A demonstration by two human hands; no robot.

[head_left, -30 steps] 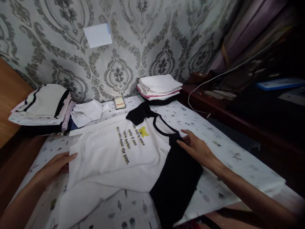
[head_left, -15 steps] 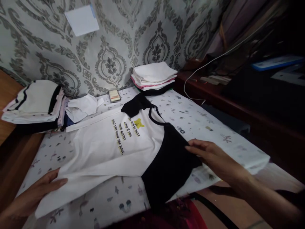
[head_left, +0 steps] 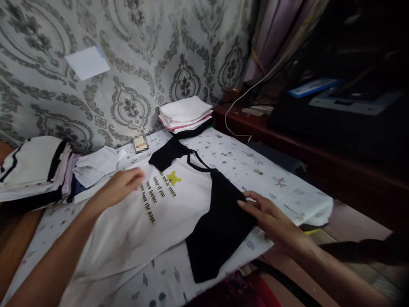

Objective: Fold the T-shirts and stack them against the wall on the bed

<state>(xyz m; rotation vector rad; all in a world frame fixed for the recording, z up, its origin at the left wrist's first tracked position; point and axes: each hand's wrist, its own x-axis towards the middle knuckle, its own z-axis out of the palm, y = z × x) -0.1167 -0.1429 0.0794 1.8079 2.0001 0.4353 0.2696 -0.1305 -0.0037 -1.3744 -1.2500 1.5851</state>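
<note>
A long white T-shirt (head_left: pixel 179 200) with black sleeves, a black neckband, dark lettering and a yellow bear print lies spread on the patterned sheet, its neck pointing away to the right. My right hand (head_left: pixel 268 215) has thumb and fingers closed on the edge of the near black sleeve (head_left: pixel 220 226). Over the shirt's far side, left of the lettering, is my left hand (head_left: pixel 123 185); its fingers are loosely bent, their tips blurred, and nothing shows in them. The far black sleeve (head_left: pixel 168 154) lies just beyond it.
Folded clothes form one stack (head_left: pixel 187 115) by the wall and another (head_left: pixel 32 170) at the left. Between them lie a crumpled white garment (head_left: pixel 97 165) and a small blurred-out item (head_left: pixel 140 144). A dark red desk (head_left: pixel 265 128) with a white cable (head_left: pixel 227 117) borders the right side.
My left hand has let go of the shirt's hem and moved up and away over the shirt. My right hand stays at the near sleeve. The view has turned to the right.
</note>
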